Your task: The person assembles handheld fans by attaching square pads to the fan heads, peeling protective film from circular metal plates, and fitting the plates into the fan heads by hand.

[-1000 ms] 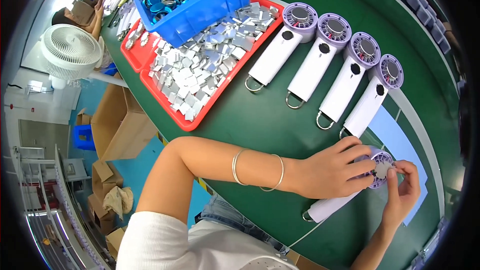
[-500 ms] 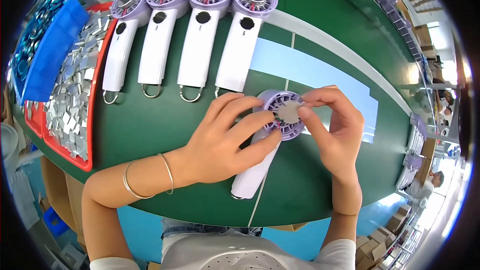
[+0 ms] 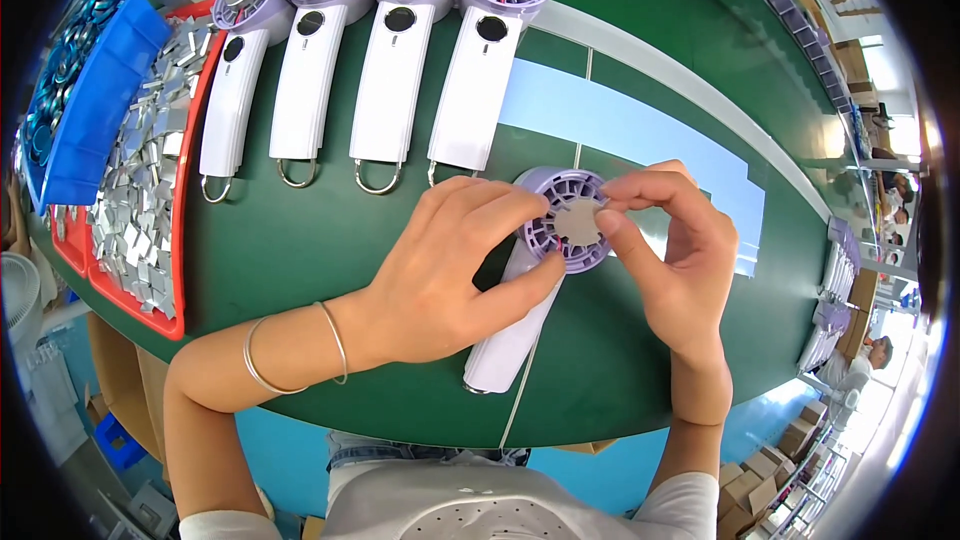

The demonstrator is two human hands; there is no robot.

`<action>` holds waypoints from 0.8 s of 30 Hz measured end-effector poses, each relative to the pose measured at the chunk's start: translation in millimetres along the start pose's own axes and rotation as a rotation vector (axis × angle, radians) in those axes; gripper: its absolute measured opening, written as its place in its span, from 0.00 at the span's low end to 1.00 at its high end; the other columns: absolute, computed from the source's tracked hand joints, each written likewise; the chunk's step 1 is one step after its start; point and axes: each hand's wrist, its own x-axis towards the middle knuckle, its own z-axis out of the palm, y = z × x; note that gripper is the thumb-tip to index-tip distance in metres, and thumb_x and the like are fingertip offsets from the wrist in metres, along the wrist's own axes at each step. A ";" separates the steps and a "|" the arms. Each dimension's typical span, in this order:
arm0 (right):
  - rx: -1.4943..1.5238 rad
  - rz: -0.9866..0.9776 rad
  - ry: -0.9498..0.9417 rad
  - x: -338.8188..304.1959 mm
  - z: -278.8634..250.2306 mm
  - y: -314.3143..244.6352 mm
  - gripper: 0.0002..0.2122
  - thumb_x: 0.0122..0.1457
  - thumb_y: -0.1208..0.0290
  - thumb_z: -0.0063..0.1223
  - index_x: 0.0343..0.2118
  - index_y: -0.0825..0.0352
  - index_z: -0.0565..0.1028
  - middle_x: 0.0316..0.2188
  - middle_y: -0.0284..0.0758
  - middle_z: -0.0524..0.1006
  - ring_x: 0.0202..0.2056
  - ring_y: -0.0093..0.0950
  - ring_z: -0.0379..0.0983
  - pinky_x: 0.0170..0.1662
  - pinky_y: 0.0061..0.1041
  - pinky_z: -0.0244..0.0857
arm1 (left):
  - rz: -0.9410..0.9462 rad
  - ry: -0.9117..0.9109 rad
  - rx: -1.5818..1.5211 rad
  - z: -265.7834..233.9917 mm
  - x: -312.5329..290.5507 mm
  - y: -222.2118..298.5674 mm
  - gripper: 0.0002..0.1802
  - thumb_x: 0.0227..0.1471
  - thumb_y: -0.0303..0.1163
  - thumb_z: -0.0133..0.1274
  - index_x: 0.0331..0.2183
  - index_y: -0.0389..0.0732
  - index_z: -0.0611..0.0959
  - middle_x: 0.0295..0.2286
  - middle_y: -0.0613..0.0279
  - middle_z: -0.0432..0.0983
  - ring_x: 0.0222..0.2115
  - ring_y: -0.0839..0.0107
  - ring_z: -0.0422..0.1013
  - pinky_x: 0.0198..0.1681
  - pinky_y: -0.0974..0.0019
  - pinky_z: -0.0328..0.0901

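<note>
A white handheld fan (image 3: pixel 508 345) with a purple ring head lies on the green table in front of me, its handle slanting toward my body. My left hand (image 3: pixel 435 275) grips the fan head, fingers at the upper rim and thumb at the lower left of the ring. On the head's centre sits a thin round grey metal disc (image 3: pixel 578 223). The thumb and forefinger of my right hand (image 3: pixel 680 260) pinch at the disc's right edge. Whether a film or the disc itself is between those fingertips is too small to tell. Red wire shows beside my left thumb.
Several similar fans (image 3: pixel 392 90) lie in a row beyond my left hand, rings toward my body. At left, a red tray (image 3: pixel 181 240) holds small silver plates, and a blue bin (image 3: pixel 110 105) holds shiny blue rings. Light-blue sheets (image 3: pixel 640 130) lie beyond the right hand.
My left forefinger has drawn back from the disc to the ring's rim. My right hand keeps its pinch, slightly shifted. The view has tilted a little, so the fan row appears higher.
</note>
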 end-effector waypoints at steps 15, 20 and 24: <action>-0.516 -0.307 0.160 -7.5 19.0 -12.7 0.14 0.40 0.80 0.67 0.34 0.67 0.80 0.35 0.34 0.75 0.40 0.35 0.69 0.46 0.33 0.61 | -0.011 0.007 -0.009 0.9 0.2 1.5 0.22 0.32 0.23 0.67 0.36 0.44 0.85 0.48 0.50 0.65 0.45 0.52 0.69 0.45 0.51 0.66; -0.507 -0.293 0.071 -6.5 15.2 -6.5 0.13 0.39 0.78 0.69 0.32 0.66 0.81 0.34 0.33 0.75 0.43 0.36 0.70 0.47 0.33 0.61 | -0.009 0.016 -0.017 3.7 -0.5 1.4 0.21 0.32 0.23 0.67 0.36 0.45 0.84 0.48 0.50 0.65 0.44 0.52 0.69 0.45 0.51 0.66; -0.495 -0.380 0.052 -0.5 13.0 -1.6 0.11 0.39 0.78 0.69 0.29 0.66 0.81 0.34 0.32 0.75 0.46 0.36 0.70 0.48 0.34 0.61 | -0.008 0.005 -0.009 0.3 0.6 1.5 0.21 0.33 0.23 0.66 0.36 0.44 0.84 0.48 0.50 0.65 0.44 0.52 0.69 0.44 0.50 0.66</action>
